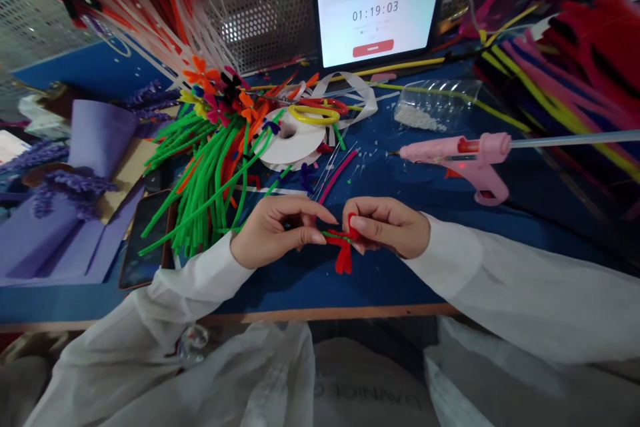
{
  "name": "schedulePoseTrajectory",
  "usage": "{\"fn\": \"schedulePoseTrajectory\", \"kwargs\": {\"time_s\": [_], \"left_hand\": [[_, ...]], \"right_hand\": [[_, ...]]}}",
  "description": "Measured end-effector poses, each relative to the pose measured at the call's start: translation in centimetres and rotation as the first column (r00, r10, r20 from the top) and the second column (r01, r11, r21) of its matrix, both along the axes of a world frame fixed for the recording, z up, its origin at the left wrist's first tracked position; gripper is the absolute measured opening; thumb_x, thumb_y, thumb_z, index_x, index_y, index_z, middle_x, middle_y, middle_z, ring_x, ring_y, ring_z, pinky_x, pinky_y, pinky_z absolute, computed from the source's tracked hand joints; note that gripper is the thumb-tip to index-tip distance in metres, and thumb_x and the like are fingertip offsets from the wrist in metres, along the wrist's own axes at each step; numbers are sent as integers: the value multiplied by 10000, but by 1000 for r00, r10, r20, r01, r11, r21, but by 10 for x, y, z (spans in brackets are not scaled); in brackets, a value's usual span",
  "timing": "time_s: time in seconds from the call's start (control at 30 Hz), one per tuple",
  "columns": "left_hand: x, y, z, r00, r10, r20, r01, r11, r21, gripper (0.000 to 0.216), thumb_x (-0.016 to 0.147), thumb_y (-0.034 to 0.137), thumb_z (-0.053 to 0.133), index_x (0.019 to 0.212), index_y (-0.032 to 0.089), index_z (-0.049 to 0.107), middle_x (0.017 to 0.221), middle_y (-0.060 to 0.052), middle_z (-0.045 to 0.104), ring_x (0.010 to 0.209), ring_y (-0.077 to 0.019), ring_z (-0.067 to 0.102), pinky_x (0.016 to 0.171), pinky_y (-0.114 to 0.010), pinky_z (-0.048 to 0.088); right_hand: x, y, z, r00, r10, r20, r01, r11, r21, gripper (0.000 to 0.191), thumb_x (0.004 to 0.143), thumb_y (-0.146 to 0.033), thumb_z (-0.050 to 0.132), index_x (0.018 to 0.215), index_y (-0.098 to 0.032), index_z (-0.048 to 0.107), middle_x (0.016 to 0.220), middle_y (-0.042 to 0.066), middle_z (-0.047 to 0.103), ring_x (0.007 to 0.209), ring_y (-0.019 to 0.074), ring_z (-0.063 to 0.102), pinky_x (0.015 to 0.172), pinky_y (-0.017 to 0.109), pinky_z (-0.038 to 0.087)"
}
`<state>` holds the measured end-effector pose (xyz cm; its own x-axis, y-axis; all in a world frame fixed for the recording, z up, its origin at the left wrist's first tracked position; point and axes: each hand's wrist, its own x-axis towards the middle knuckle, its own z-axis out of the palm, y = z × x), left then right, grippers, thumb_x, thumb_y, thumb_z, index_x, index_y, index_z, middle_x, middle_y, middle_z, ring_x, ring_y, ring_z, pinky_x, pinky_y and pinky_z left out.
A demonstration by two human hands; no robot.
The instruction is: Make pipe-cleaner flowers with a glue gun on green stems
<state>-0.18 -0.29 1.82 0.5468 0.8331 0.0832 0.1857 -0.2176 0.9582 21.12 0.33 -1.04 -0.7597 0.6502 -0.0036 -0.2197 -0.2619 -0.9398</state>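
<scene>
Above the front of the blue table, my right hand (387,227) pinches a small red pipe-cleaner flower piece (343,259) between thumb and fingers. Its red loops hang down, and a thin green strand runs across its middle. From the other side, my left hand (280,230) has its thumb at the left end of the same piece; the index finger is lifted a little above, and the other fingers are curled behind, partly hidden. Just beyond the hands lies a magenta pipe cleaner (339,177). Green pipe cleaners (207,193) lie bundled left of my left hand.
A pink glue gun (457,153) lies at right, nozzle leftward. Behind are a white ribbon spool (293,140), yellow-handled scissors (314,115), a plastic cup with white beads (420,113) and a tablet (380,13). A phone (145,240) and purple wrapping paper (100,133) lie left.
</scene>
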Motion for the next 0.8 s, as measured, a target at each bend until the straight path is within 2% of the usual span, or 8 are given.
{"fn": "schedulePoseTrajectory", "kwargs": {"time_s": [0.1,0.2,0.3,0.5,0.8], "left_hand": [[1,-2,-3,998,50,44,-50,999,-9,225,730,257,736,873,119,629,592,23,588,456,-60,548,445,-152,484],[2,-5,-5,992,98,75,-102,994,50,240,693,268,766,774,125,592,597,28,589,471,-62,565,452,-149,491],[2,-8,-5,993,112,38,-115,987,108,211,707,255,754,692,120,593,589,22,589,473,-60,563,463,-151,477],[3,-9,-8,993,112,24,-114,989,95,178,735,227,727,680,117,599,585,10,592,463,-65,563,460,-160,457],[3,-11,-7,987,149,-52,-140,978,154,178,739,229,720,657,110,617,584,-2,599,463,-62,548,458,-165,434]], "right_hand": [[-2,0,-5,998,3,-60,-2,1000,9,303,875,-421,553,783,-137,503,596,-30,545,471,38,391,464,184,281],[-4,-1,-7,997,-17,-77,17,1000,1,322,852,-439,580,769,-138,500,580,-36,531,464,38,388,454,183,271],[-6,-5,-4,995,-61,-77,60,998,-28,356,820,-472,609,740,-147,487,553,-48,503,457,39,384,443,182,255],[-7,-7,-4,995,-72,-71,68,996,-55,382,793,-496,631,713,-156,476,535,-59,481,461,39,378,437,183,239],[-7,-10,-9,996,-52,-66,51,998,-23,365,848,-461,578,689,-162,443,531,-70,451,451,30,326,448,194,237]]}}
